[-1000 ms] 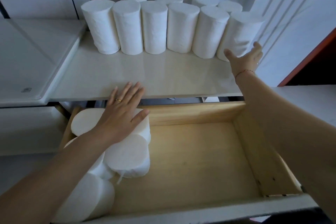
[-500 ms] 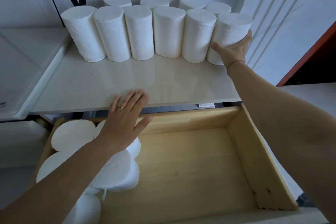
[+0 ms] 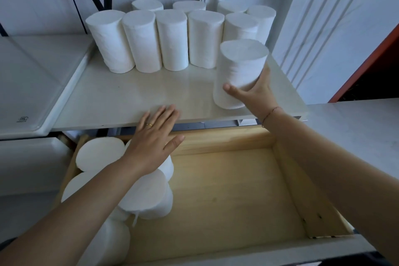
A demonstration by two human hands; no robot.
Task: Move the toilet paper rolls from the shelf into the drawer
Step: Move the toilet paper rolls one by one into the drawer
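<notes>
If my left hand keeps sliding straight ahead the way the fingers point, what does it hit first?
The left hand points up and slightly right across bare shelf. First contact would likely be the front row of rolls, though depth is hard to judge.

Looking like a home storage or utility corner: white paneled walls (image 3: 336, 17) rising behind a pale glossy shelf (image 3: 133, 97) stacked with toilet rolls (image 3: 170, 39), a plain wooden drawer (image 3: 235, 192) pulled open below, a white moulded tray (image 3: 32, 84) sitting alongside. Exact room type remaining unclear.
</notes>
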